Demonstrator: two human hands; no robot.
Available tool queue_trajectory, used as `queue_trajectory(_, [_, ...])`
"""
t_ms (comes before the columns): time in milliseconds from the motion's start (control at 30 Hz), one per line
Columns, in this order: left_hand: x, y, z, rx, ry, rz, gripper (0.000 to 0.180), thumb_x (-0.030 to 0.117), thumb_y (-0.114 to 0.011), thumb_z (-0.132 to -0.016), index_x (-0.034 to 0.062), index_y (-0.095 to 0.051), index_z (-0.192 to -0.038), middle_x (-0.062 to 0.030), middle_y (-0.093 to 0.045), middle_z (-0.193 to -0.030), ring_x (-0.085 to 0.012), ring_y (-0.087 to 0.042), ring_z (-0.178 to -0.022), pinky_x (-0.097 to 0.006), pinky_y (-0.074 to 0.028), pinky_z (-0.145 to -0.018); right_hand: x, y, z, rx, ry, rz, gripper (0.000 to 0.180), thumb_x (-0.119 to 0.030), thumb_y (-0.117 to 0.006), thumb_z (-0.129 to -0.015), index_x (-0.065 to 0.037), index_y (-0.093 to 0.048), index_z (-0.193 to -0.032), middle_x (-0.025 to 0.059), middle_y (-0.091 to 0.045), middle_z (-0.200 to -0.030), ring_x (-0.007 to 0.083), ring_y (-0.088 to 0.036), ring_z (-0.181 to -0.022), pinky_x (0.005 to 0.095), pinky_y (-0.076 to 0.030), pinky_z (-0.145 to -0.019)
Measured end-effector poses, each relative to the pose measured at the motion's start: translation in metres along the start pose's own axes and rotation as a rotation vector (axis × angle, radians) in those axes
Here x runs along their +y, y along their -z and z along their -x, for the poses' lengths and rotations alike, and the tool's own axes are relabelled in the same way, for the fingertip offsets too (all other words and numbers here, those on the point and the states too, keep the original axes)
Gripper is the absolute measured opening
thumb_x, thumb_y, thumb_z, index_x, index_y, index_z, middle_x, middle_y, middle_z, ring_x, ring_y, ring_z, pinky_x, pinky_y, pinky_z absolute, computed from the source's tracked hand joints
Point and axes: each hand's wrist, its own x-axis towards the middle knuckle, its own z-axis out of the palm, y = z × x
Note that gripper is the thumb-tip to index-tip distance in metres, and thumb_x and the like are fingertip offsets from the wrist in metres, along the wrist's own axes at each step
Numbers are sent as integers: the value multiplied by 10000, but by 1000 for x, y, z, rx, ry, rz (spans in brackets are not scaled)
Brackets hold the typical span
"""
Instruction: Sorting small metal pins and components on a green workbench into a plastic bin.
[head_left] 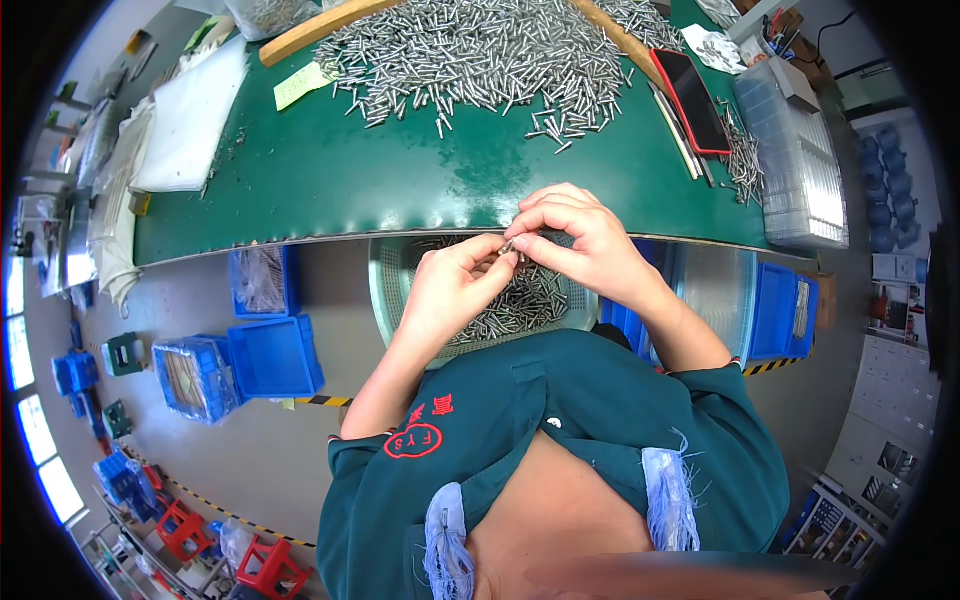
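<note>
Small silver metal pin (507,247) pinched between bare left hand (448,288) and bare right hand (588,246), fingertips of both grips on it, neither nearer. Long axis unclear. Position: over pale-green perforated plastic basket (384,296).

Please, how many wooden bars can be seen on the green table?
2. One wooden bar lies along the left side of the metal pieces pile, the other bar along its right side. Others may be hidden under the pile.
</note>
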Motion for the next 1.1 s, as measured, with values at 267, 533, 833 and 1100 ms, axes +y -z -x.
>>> queue_trajectory(267, [25,22,7,-59,-8,73,241,32,-596,-929,-51,-629,-1152,-124,-704,-1022,-148,-663,-945,-265,-521,-858,5,9,1,-44,-582,-1165,192,-136,-624,-923,11,-661,-1040,51,-670,-1035,91,-603,-964,237,-455,-864])
queue_trajectory(533, [29,50,-11,348,-176,-396,199,151,-617,-914,71,-699,-1076,-78,-730,-877,-136,-672,-733,-261,-518,-695,-6,12,-1,-207,-319,-515,126,-129,-672,-886,-33,-707,-960,78,-671,-1025,204,-550,-1129,342,-417,-970])
queue_trajectory(833, [16,73,-91,436,-529,-1034,221,107,-626,-848,164,-694,-1050,-50,-636,-956,-252,-589,-929,-371,-493,-787,0,14,-8,-14,-158,-115,136,-160,-691,-867,-65,-697,-964,47,-664,-999,224,-546,-1130,351,-428,-948])
queue_trajectory(1100, [22,54,-112,365,-465,-1122,150,206,-689,-810,73,-628,-844,-94,-636,-812,-284,-631,-805,-413,-516,-719,29,5,-35,150,-10,272,165,-229,-672,-847,-100,-685,-949,61,-645,-925,262,-566,-1024,382,-406,-916])
